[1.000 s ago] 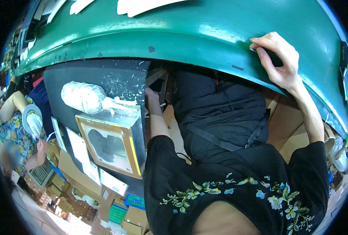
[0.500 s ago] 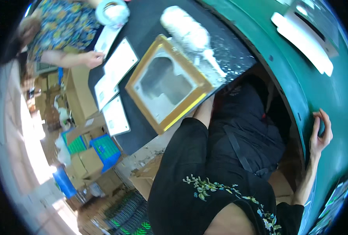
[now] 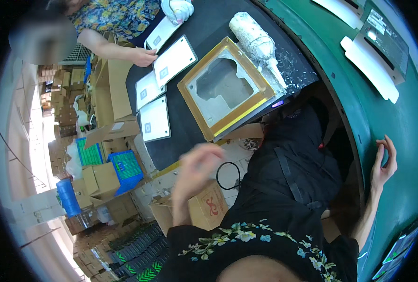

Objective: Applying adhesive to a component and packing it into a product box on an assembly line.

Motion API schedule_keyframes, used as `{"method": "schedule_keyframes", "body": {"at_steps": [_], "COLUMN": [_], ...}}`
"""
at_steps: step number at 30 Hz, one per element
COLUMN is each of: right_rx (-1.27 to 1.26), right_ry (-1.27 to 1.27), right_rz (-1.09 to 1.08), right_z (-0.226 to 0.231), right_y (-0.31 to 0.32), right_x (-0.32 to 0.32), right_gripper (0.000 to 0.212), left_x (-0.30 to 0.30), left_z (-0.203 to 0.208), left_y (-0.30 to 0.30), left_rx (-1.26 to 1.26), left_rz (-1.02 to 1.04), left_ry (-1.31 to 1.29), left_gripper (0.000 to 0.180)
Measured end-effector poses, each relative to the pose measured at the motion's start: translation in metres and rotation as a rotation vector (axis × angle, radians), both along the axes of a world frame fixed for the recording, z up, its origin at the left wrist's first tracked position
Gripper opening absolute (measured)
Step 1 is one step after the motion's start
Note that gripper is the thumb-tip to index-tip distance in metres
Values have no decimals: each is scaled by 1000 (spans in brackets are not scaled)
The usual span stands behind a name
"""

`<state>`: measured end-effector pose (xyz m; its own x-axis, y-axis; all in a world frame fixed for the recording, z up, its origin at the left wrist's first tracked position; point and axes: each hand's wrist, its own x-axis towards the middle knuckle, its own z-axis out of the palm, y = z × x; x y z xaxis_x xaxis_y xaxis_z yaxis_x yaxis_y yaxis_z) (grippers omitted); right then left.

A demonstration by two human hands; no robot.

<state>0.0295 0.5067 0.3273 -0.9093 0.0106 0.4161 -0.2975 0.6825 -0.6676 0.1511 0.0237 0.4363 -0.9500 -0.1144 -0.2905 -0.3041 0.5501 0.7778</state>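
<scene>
My left hand (image 3: 202, 162) is raised in front of the dark table (image 3: 209, 21), smeared by motion; its fingers cannot be read. It is nearest to a framed mesh screen (image 3: 195, 104), tan-edged with a grey shape in its middle. Beyond the screen lies a white, smeared, wrapped bottle (image 3: 256, 40) with a narrow tip. My right hand (image 3: 384, 164) rests on the green tabletop (image 3: 331, 44), palm turned up, fingers loosely curved and apart, holding nothing. Flat white panels, including a large panel (image 3: 176, 58), lie left of the screen.
Across the table, a co-worker's hand (image 3: 144, 56) touches a white panel. A roll (image 3: 177, 10) sits beside it. Opened cardboard boxes (image 3: 213, 207) and blue-green crates (image 3: 126, 169) stand on the left floor. White curved parts (image 3: 371, 70) lie on the green table.
My left hand has come into view beside the screen; before, its arm reached under the screen's near edge. The view has shifted, so the table appears farther right. My right hand stays put.
</scene>
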Motion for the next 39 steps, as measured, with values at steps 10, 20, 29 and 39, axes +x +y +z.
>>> {"method": "schedule_keyframes", "body": {"at_steps": [10, 20, 29, 39], "right_rx": [-81, -138, 441, -232], "right_ry": [2, -132, -555, -964], "right_rz": [13, 692, 527, 776], "right_z": [14, 87, 59, 64], "right_y": [-10, -123, -343, -314], "right_x": [-3, -89, -234, -286], "right_gripper": [24, 25, 93, 65], "left_x": [-67, -50, -68, -96], "left_z": [-2, 118, 22, -31], "left_y": [-169, -124, -62, -87], "left_rx": [-1482, -1206, 437, 622], "left_rz": [-884, -407, 482, 682], "left_ry": [-227, -63, 335, 105], "left_gripper": [31, 16, 17, 13]}}
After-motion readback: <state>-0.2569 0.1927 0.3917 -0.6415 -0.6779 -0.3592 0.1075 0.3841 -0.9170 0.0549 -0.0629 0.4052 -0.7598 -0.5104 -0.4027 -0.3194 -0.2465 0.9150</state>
